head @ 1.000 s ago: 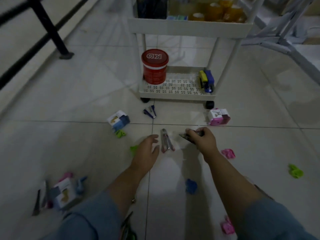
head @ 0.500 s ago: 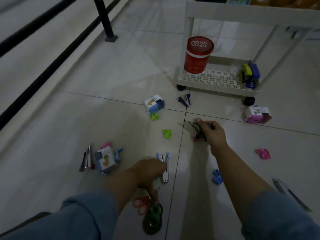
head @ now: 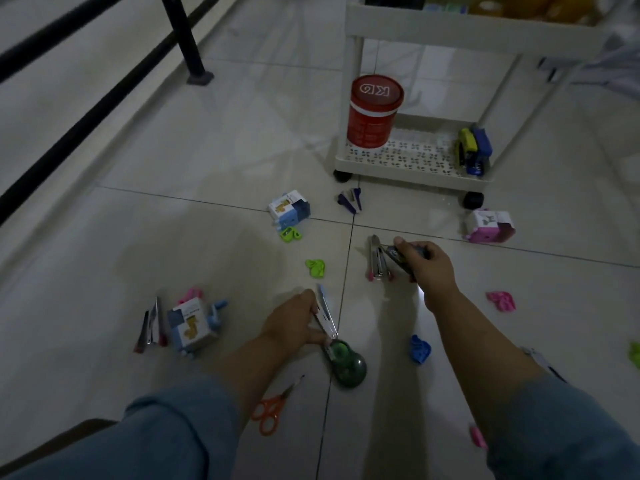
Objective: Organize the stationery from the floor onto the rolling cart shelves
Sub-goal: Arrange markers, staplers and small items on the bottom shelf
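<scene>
My left hand (head: 294,327) grips a light-blue stapler (head: 325,311) lying on the floor tiles. A dark stapler (head: 398,256) is held in the curled fingers of my right hand (head: 427,268), just above the floor. Beside that hand lies a pink-tipped stapler (head: 377,259). The white rolling cart (head: 415,168) stands ahead at the right; its bottom shelf carries a red tub (head: 374,112) and yellow and blue staplers (head: 472,150). A green tape dispenser (head: 348,363) sits just below my left hand.
Scattered on the floor are orange scissors (head: 272,408), small blue boxes (head: 289,211) (head: 192,327), a pink box (head: 490,225), green, pink and blue clips, and a dark-blue stapler (head: 351,199). A black railing post (head: 185,39) stands at the upper left.
My left hand pulled back from the pink-tipped stapler toward me and took hold of the light-blue stapler. The view swung left and down. My right hand kept the dark stapler.
</scene>
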`<state>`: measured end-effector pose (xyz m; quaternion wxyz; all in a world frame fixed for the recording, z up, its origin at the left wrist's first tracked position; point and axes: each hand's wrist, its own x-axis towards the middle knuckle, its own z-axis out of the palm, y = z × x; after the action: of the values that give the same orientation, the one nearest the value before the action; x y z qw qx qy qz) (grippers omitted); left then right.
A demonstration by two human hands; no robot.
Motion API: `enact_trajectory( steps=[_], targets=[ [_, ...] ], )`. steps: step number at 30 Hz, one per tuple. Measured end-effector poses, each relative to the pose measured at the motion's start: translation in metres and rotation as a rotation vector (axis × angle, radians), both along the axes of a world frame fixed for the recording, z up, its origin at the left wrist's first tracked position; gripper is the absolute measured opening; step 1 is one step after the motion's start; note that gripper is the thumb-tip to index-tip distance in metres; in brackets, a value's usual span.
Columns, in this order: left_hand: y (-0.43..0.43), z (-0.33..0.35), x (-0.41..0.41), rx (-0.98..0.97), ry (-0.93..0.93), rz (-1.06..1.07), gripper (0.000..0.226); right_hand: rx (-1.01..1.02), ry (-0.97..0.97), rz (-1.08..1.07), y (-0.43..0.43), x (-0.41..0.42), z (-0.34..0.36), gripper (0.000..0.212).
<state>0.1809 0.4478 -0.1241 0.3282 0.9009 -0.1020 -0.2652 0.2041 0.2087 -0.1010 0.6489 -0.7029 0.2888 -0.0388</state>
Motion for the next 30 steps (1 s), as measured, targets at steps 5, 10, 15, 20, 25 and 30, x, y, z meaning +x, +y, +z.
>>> enact_trajectory(
  steps=[5, 10, 15, 20, 25, 30],
  targets=[
    [-0.013, 0.005, -0.008, 0.040, -0.133, -0.245, 0.055, 0.008, 0.013, 0.010, -0.001, -0.002, 0.002, 0.032],
    [-0.022, 0.006, -0.002, 0.185, -0.182, -0.552, 0.058, 0.005, 0.016, 0.051, -0.007, -0.004, 0.006, 0.033],
    [-0.034, 0.005, 0.007, 0.059, -0.201, -0.425, 0.050, 0.056, 0.061, 0.098, -0.018, -0.007, 0.011, 0.032],
    [-0.061, 0.025, 0.030, -0.384, 0.035, 0.131, 0.043, 0.279, 0.019, 0.129, -0.024, -0.002, 0.028, 0.027],
    [-0.084, 0.049, 0.053, -0.656, 0.154, 0.362, 0.037, 0.187, -0.047, 0.215, -0.025, -0.002, 0.041, 0.033],
    [-0.100, 0.057, 0.058, -0.822, 0.240, 0.301, 0.030, 0.146, -0.063, 0.160, -0.030, -0.005, 0.042, 0.029]
  ],
)
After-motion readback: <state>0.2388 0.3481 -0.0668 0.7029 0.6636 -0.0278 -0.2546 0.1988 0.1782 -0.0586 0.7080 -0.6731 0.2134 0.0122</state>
